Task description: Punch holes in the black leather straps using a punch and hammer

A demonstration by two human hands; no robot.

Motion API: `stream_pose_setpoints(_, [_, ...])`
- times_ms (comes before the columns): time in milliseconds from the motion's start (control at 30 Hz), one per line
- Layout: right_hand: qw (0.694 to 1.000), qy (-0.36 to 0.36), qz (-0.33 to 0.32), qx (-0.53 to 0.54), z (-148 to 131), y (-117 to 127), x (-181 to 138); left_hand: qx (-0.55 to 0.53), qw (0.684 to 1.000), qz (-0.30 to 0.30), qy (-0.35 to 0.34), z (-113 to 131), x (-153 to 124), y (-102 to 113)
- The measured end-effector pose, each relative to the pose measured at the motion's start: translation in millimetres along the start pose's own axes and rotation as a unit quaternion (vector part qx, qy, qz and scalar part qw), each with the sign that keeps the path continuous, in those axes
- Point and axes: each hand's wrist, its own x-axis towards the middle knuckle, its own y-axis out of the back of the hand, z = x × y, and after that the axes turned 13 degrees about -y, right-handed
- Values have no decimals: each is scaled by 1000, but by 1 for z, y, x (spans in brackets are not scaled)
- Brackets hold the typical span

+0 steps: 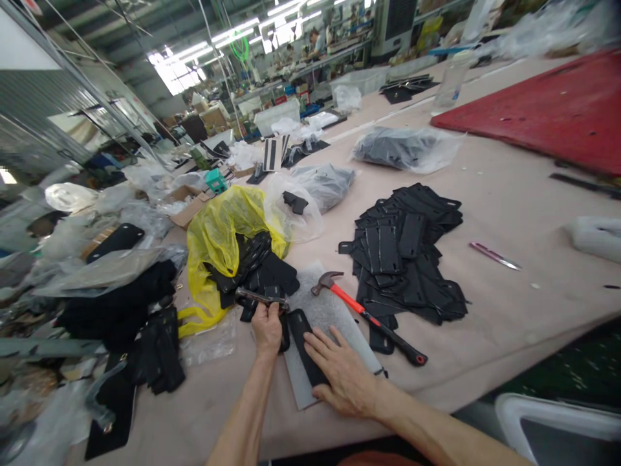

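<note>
My left hand (pixel 268 329) is closed, thumb and fingers pinching a slim, dark metal tool (pixel 252 296) whose kind I cannot make out. My right hand (pixel 339 372) lies flat with fingers spread, touching the long black padded piece (pixel 301 333). Under that piece is a grey-white slab (pixel 317 303). A claw hammer (pixel 359 307) with a red and black handle rests across the slab's right side. Just beyond my left hand, more black pieces (pixel 276 273) spill from a yellow plastic bag (pixel 206 236).
Right of the hammer lies a heap of black flat pieces (pixel 388 239), with a pink-handled knife (pixel 495 255) farther right. Filled clear bags (pixel 407 149) and a red board (pixel 543 107) lie behind. Black goods (pixel 160 349) and plastic wrapping crowd the left. People work in the far background.
</note>
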Motion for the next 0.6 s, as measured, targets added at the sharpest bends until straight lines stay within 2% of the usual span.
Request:
stream_pose_setpoints(100, [999, 20, -28, 4, 5, 7, -1, -14, 1000, -9, -16, 4, 0, 14])
stream_pose_setpoints(200, [999, 30, -34, -2, 8, 8, 0, -11, 997, -43, -56, 17, -15, 23])
stream_pose_setpoints(367, [999, 29, -10, -16, 11, 3, 16, -29, 996, -59, -68, 33, -56, 18])
stream_pose_setpoints(500, [999, 3, 39, -34, 13, 2, 37, -22, 996, -47, -73, 30, -80, 14])
stream_pose_setpoints(600, [999, -6, 42, -33, 14, 9, 36, -32, 996, -43, -72, 26, -91, 18])
